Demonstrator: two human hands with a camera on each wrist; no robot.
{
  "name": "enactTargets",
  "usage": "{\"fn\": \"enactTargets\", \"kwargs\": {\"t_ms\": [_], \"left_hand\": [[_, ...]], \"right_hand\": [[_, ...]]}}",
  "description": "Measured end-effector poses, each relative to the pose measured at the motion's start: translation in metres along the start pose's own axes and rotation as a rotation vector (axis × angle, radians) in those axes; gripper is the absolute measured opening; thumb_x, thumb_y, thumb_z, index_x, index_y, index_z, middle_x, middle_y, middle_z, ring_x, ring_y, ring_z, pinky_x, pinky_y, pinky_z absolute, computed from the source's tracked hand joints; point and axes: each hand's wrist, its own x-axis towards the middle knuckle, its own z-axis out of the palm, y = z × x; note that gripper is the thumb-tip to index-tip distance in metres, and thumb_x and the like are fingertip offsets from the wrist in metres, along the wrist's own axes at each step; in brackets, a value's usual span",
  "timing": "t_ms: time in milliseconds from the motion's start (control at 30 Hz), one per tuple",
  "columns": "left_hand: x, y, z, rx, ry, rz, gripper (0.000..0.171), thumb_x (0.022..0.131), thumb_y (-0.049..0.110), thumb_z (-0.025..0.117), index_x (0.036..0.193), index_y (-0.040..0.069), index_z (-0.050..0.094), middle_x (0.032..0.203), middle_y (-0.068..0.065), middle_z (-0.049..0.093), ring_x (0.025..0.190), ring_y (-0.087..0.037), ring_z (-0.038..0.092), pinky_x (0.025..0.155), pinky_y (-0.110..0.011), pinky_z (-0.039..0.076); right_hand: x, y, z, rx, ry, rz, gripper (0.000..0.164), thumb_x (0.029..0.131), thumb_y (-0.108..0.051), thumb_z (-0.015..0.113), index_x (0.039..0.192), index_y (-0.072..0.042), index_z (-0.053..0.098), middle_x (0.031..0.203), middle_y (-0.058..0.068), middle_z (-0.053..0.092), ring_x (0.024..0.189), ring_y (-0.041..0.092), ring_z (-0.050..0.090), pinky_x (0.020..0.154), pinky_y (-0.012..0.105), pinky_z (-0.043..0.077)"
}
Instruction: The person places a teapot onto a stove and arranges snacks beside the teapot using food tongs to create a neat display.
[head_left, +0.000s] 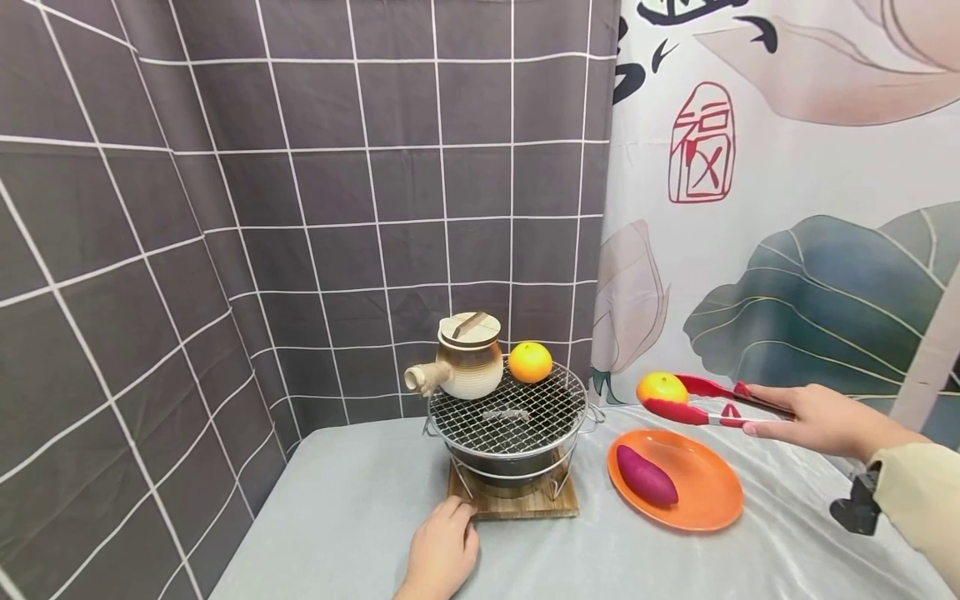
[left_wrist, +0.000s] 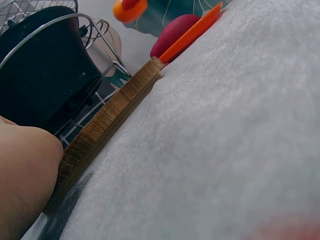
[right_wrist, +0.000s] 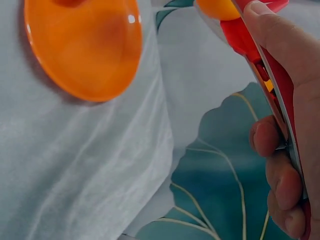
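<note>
In the head view my right hand [head_left: 825,421] holds red-tipped tongs [head_left: 701,412], which pinch an orange [head_left: 662,388] above the back of an orange plate [head_left: 716,500]. A purple sweet potato [head_left: 647,477] lies on that plate. My left hand [head_left: 442,546] grips the front left corner of a wooden board [head_left: 525,505], beneath a round grill stove. The left wrist view shows this hand [left_wrist: 27,175] against the board's edge [left_wrist: 107,117]. On the wire grill [head_left: 543,421] sit another orange [head_left: 530,362] and a clay pot [head_left: 472,371] with a wooden lid.
A small grey piece [head_left: 506,414] lies on the grill mesh. Wire handles [head_left: 592,417] stick out at the grill's sides. A pale cloth [head_left: 337,508] covers the table. Behind it hang a dark gridded curtain [head_left: 322,250] and a printed white one [head_left: 660,275].
</note>
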Motion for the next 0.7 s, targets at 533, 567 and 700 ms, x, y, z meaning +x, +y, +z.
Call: {"fn": "enactTargets", "kwargs": {"t_ms": [533, 567, 700], "left_hand": [[0.001, 0.001, -0.001, -0.001, -0.018, -0.002, 0.016, 0.072, 0.007, 0.072, 0.087, 0.012, 0.073, 0.086, 0.003, 0.062, 0.078, -0.018, 0.062, 0.066, -0.035, 0.054], [0.001, 0.001, -0.001, -0.002, -0.02, -0.003, 0.016, 0.072, 0.006, 0.072, 0.087, 0.012, 0.073, 0.086, 0.003, 0.062, 0.078, -0.018, 0.062, 0.066, -0.035, 0.054], [0.001, 0.0, -0.001, -0.003, -0.027, -0.009, 0.015, 0.073, 0.006, 0.071, 0.087, 0.012, 0.072, 0.087, 0.003, 0.062, 0.078, -0.018, 0.063, 0.066, -0.035, 0.054]], "right_hand": [[0.01, -0.022, -0.021, 0.017, 0.009, -0.047, 0.089, 0.087, -0.058, 0.068, 0.147, 0.003, 0.046, 0.121, 0.023, 0.067, 0.1, 0.034, 0.067, 0.071, 0.053, 0.059], [0.011, -0.023, -0.023, 0.019, 0.007, -0.043, 0.09, 0.086, -0.059, 0.069, 0.148, 0.003, 0.045, 0.121, 0.023, 0.067, 0.101, 0.034, 0.067, 0.071, 0.053, 0.059], [0.013, -0.029, -0.028, 0.035, 0.001, -0.055, 0.089, 0.087, -0.057, 0.069, 0.148, 0.003, 0.045, 0.122, 0.023, 0.066, 0.1, 0.031, 0.067, 0.071, 0.051, 0.06]]}}
